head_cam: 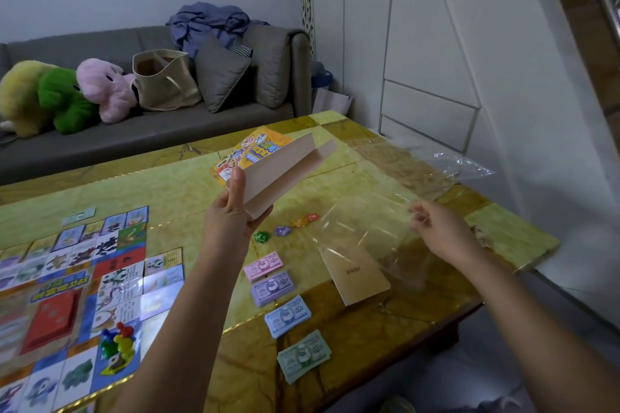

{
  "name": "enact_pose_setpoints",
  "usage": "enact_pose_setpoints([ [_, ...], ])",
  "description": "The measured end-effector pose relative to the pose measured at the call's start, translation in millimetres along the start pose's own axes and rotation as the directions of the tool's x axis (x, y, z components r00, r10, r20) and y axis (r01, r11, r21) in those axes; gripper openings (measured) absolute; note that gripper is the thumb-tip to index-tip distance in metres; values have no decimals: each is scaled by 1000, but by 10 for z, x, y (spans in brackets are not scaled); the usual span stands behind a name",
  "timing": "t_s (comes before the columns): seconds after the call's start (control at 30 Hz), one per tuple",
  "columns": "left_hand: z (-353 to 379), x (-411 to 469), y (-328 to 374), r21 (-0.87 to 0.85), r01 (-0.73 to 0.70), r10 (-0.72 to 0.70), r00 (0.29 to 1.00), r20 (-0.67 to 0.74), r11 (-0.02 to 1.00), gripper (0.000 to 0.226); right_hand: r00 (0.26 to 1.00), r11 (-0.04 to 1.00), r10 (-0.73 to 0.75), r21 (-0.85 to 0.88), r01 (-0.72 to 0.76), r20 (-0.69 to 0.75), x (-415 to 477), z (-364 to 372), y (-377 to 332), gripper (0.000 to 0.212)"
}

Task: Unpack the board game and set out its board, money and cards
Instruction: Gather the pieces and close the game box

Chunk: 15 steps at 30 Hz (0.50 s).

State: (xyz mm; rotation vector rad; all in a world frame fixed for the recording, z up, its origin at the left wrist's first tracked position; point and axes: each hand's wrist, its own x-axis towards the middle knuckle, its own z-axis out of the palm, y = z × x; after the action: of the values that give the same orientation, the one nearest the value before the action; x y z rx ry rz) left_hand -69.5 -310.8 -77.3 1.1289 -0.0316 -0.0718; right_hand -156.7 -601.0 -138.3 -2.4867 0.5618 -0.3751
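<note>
My left hand (235, 211) grips a folded beige cardboard insert (285, 164), held up over the table. My right hand (439, 228) pinches the edge of a clear plastic bag (369, 238) that drapes over a tan cardboard sheet (355, 273). The game board (77, 282) lies open at the left, with a red card stack (50, 318) and several coloured pawns (119, 342) on it. Stacks of play money lie in a row: pink (263, 266), purple (273, 288), blue (288, 315), green (303, 354). Small coloured tokens (287, 228) sit mid-table. The yellow game box (250, 151) lies behind the insert.
The yellow-green marble table (167, 184) ends at its right edge (516, 265), where more clear wrap (446, 164) hangs over. A grey sofa (151, 134) behind holds plush toys (67, 94), a tote bag (164, 80) and cushions. White cabinets stand at right.
</note>
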Motion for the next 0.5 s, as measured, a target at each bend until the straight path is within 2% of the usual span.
enact_pose_setpoints([
  [0.1, 12, -2, -2, -11, -3, 3, 1000, 5, 1000, 34, 999, 998, 51, -35, -50, 15, -57, -46, 106, 26],
  [0.2, 39, -21, 4, -35, 9, -8, 1000, 11, 999, 37, 998, 988, 36, -154, -28, 52, -173, -116, 84, 33],
  [0.27, 58, -56, 19, -50, 17, -16, 1000, 23, 999, 44, 998, 976, -57, -213, 54, -8, -297, -162, -18, 40],
  [0.33, 58, -83, 23, -54, 25, -24, 999, 27, 998, 45, 970, 955, -244, -180, 236, -21, -474, -182, -198, 41],
  [0.4, 43, -106, 18, -43, 39, -38, 999, 24, 998, 38, 895, 886, -418, -149, 440, 155, -712, -146, -385, 43],
  [0.5, -1, -159, 20, 1, 51, -51, 998, 33, 999, 35, 724, 744, -485, -205, 636, 490, -1071, 49, -547, 79],
])
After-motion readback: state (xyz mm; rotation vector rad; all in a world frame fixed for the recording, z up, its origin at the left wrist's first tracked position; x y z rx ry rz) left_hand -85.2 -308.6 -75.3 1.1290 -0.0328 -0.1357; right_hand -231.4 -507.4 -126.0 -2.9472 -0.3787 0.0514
